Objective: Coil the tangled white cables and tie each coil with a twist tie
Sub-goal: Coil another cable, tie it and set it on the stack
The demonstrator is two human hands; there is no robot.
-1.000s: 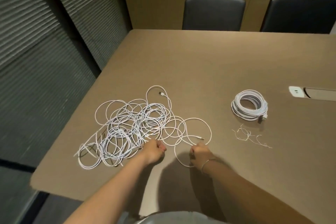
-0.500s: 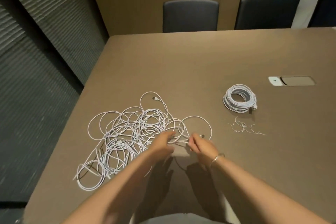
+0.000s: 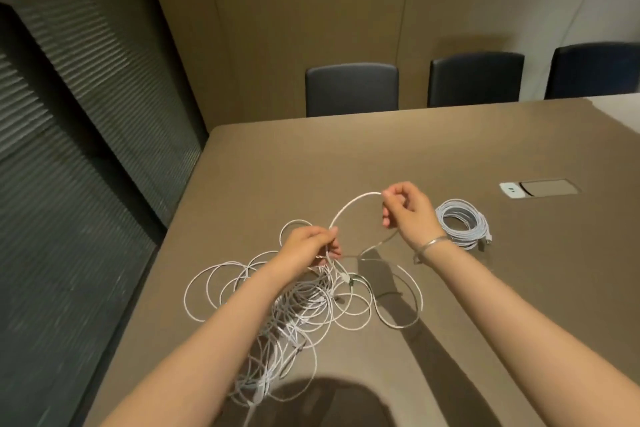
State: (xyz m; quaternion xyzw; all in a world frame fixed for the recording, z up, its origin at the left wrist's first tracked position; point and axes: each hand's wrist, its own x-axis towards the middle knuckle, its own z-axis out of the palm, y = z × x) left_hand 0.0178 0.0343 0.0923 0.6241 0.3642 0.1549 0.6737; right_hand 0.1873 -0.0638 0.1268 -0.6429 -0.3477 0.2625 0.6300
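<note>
A tangle of white cables (image 3: 304, 308) lies on the brown table (image 3: 346, 163), partly under my left forearm. My left hand (image 3: 308, 248) grips one cable just above the tangle. My right hand (image 3: 405, 213) is raised above the table and pinches the same cable, which arcs as a loop (image 3: 349, 210) between the two hands. A finished white coil (image 3: 462, 227) lies on the table just right of my right wrist. The twist ties are hidden behind my right arm.
A cable port with a white socket plate (image 3: 538, 188) is set into the table at the right. Three dark chairs (image 3: 351, 88) stand along the far edge. The table's left edge (image 3: 173, 229) runs beside a dark slatted wall.
Both hands have lifted off the table, drawing one cable up out of the tangle into a loop. My right hand rose higher and to the right. The camera tilted up.
</note>
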